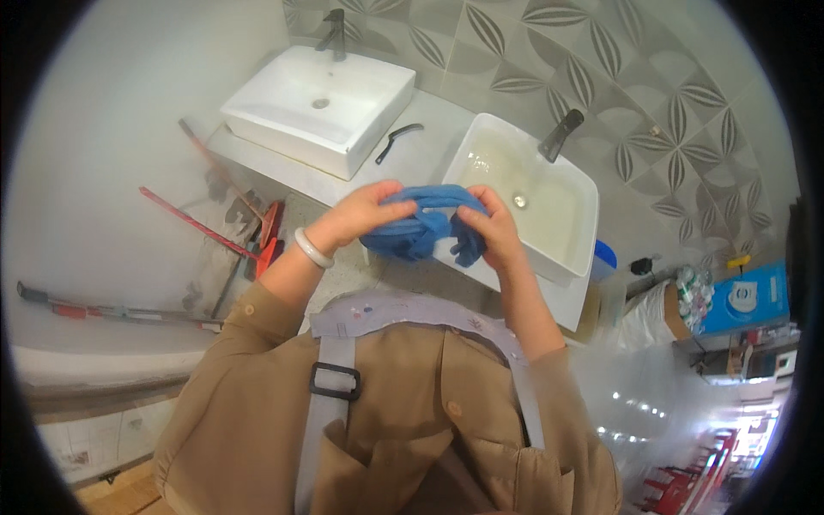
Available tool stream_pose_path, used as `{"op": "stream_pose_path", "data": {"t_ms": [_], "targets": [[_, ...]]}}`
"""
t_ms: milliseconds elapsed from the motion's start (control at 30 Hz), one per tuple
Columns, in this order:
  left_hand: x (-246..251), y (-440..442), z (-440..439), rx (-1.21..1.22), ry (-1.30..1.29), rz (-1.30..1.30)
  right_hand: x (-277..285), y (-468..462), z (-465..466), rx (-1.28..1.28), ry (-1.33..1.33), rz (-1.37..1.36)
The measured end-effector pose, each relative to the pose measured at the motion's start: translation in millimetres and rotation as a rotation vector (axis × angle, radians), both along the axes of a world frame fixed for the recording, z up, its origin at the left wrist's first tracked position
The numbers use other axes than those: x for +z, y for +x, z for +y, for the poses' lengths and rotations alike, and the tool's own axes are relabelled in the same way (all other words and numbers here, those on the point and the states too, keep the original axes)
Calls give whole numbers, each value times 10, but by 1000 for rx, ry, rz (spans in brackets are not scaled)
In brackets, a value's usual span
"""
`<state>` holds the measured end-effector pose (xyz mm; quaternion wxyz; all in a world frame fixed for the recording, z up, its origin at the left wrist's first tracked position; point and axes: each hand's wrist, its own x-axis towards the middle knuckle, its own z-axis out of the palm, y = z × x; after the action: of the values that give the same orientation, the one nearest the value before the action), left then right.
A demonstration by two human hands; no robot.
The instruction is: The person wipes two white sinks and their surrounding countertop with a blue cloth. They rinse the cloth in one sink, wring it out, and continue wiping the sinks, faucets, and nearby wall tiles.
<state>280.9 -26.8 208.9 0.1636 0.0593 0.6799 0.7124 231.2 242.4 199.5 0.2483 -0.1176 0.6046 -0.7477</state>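
A bunched blue cloth [412, 235] hangs between both hands in front of the counter edge. My left hand [367, 212] grips its left end, thumb on top, with a pale bangle at the wrist. Its right end is pinched in my right hand [496, 225], close to the near left rim of the right basin. That white basin [560, 219] holds shallow, slightly cloudy water over its drain, and a dark faucet [560, 135] stands at its back rim. The folds hide some of the fingers.
Another white basin [322, 103] with a black faucet [335, 35] sits at the left. A black-handled tool [398, 141] lies on the counter [438, 106] between the basins. Red-handled cleaning tools [199, 222] lean by the left wall. A bag of plastic bottles [694, 293] and a blue box [743, 296] are at right.
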Motion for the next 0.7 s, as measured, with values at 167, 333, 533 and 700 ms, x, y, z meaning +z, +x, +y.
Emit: {"op": "stream_pose_path", "data": {"t_ms": [167, 333, 533, 700], "targets": [[-13, 16, -353, -220, 310, -13, 21, -129, -362, -256, 596, 731], [-72, 18, -362, -127, 576, -11, -33, -127, -954, -105, 492, 47], [-272, -73, -736, -11, 508, 53, -154, -84, -1390, -66, -11, -104], [-364, -223, -1329, 371, 150, 120, -57, -287, -1413, -243, 201, 91]]}}
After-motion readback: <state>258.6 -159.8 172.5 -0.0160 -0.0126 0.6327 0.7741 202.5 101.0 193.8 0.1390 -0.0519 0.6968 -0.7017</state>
